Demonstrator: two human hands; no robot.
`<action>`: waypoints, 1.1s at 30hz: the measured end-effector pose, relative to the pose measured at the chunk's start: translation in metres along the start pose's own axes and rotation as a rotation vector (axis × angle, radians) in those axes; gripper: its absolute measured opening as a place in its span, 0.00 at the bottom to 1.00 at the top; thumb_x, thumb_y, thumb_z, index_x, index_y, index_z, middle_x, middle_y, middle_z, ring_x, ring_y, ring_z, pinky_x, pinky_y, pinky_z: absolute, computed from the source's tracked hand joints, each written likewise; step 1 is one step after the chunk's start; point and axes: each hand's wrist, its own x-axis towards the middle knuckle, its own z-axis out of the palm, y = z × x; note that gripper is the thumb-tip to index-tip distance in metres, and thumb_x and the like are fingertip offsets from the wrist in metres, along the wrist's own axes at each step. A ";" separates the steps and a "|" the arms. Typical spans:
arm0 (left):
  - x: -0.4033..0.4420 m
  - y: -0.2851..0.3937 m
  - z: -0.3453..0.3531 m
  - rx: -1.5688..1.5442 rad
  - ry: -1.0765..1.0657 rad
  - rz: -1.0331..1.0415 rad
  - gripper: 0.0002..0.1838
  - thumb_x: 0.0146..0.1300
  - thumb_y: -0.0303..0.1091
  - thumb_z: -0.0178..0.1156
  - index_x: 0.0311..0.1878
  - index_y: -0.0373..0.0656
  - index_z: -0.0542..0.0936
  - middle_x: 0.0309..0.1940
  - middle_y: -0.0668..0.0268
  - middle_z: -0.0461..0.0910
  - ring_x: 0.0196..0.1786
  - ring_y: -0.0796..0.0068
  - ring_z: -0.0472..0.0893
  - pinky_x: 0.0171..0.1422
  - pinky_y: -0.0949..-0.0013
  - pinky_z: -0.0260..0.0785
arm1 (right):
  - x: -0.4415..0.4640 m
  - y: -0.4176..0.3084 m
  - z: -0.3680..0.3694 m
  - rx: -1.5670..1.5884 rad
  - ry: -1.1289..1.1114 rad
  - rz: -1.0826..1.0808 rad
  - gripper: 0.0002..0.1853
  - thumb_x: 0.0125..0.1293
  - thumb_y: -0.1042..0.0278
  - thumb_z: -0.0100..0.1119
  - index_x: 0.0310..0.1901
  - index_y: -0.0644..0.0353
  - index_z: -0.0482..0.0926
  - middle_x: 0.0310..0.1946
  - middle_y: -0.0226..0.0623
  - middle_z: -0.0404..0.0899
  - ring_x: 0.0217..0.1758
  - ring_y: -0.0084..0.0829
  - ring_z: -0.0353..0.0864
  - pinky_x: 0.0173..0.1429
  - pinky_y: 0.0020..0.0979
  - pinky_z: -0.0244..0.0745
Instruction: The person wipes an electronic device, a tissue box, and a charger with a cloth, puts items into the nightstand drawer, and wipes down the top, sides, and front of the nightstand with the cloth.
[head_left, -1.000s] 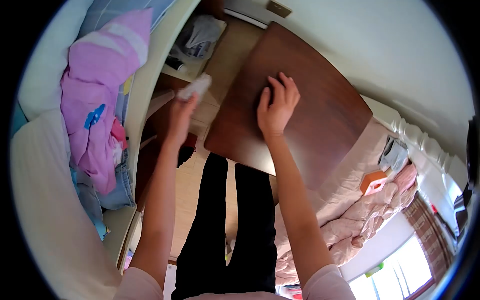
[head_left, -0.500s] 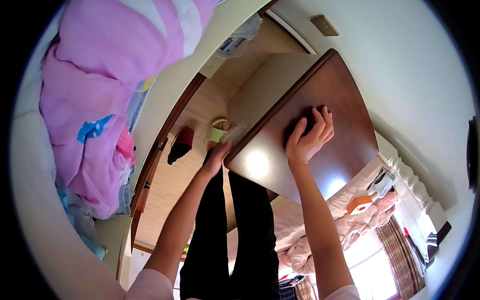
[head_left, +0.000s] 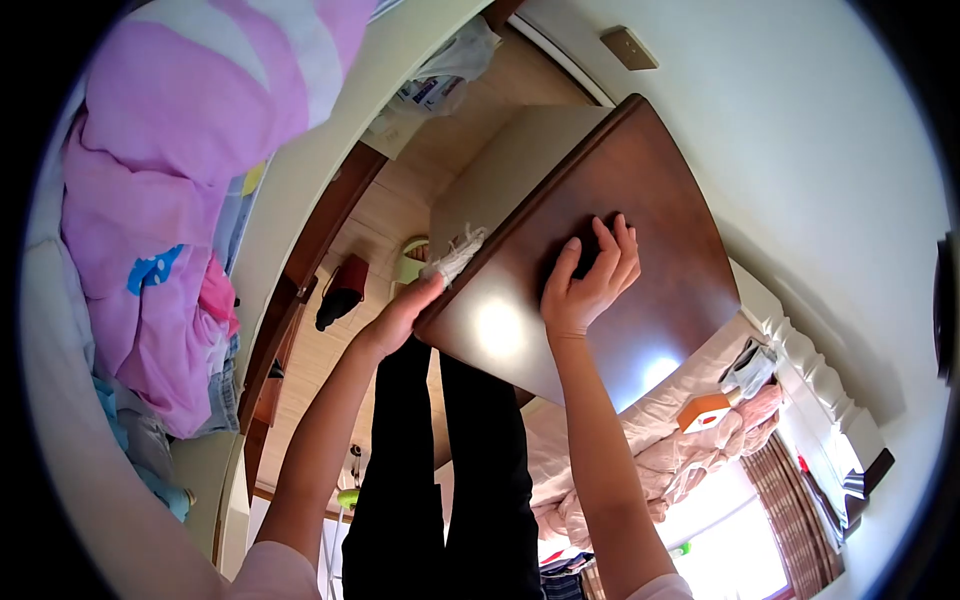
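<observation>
A dark brown wooden cabinet top [head_left: 640,240] with rounded edges lies under my hands, glossy with two bright reflections. My left hand [head_left: 405,310] is closed on a whitish, frayed cloth [head_left: 460,255] against the side edge of the top. Part of the cloth is hidden by my fingers. Over the middle of the top, my right hand [head_left: 592,275] is held with fingers apart and slightly bent, with nothing in it. It touches or hovers just above the wood; I cannot tell which. Below the top shows the pale cabinet side [head_left: 510,165].
Pink and purple bedding or clothes [head_left: 150,200] are piled on the left. A dark red bin [head_left: 345,290] and a green slipper [head_left: 411,258] are on the wooden floor. A bed with an orange box [head_left: 704,412] is at lower right. A wall socket [head_left: 629,48] sits above the cabinet.
The cloth in my left hand, blurred before, has come into clearer view along the cabinet's edge. The whole view has shifted slightly. My right hand keeps its place on the top.
</observation>
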 end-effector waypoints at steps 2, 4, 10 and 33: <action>0.012 -0.003 -0.010 -0.080 -0.039 -0.054 0.37 0.77 0.60 0.47 0.74 0.38 0.67 0.69 0.63 0.71 0.70 0.76 0.68 0.76 0.68 0.57 | 0.002 -0.001 -0.002 -0.015 -0.006 -0.013 0.17 0.68 0.70 0.58 0.57 0.63 0.78 0.66 0.47 0.71 0.72 0.53 0.64 0.74 0.50 0.58; 0.049 0.003 -0.017 0.080 -0.102 -0.075 0.37 0.77 0.61 0.46 0.73 0.37 0.68 0.67 0.63 0.73 0.68 0.77 0.70 0.74 0.71 0.59 | 0.004 -0.002 -0.001 -0.019 -0.007 -0.010 0.17 0.68 0.71 0.58 0.58 0.63 0.78 0.66 0.47 0.71 0.72 0.53 0.64 0.74 0.50 0.58; 0.194 -0.036 -0.059 0.273 -0.023 0.064 0.42 0.75 0.65 0.46 0.76 0.35 0.64 0.72 0.61 0.68 0.71 0.72 0.67 0.77 0.68 0.54 | 0.001 0.000 0.001 -0.035 -0.026 -0.021 0.18 0.68 0.71 0.56 0.58 0.64 0.77 0.66 0.49 0.70 0.72 0.54 0.64 0.73 0.51 0.57; 0.221 0.026 0.000 0.240 -0.145 0.164 0.41 0.77 0.63 0.42 0.78 0.37 0.60 0.75 0.60 0.63 0.75 0.68 0.62 0.80 0.66 0.50 | 0.005 0.000 -0.001 -0.078 -0.084 -0.039 0.19 0.69 0.69 0.53 0.59 0.69 0.74 0.67 0.57 0.68 0.71 0.59 0.63 0.74 0.56 0.54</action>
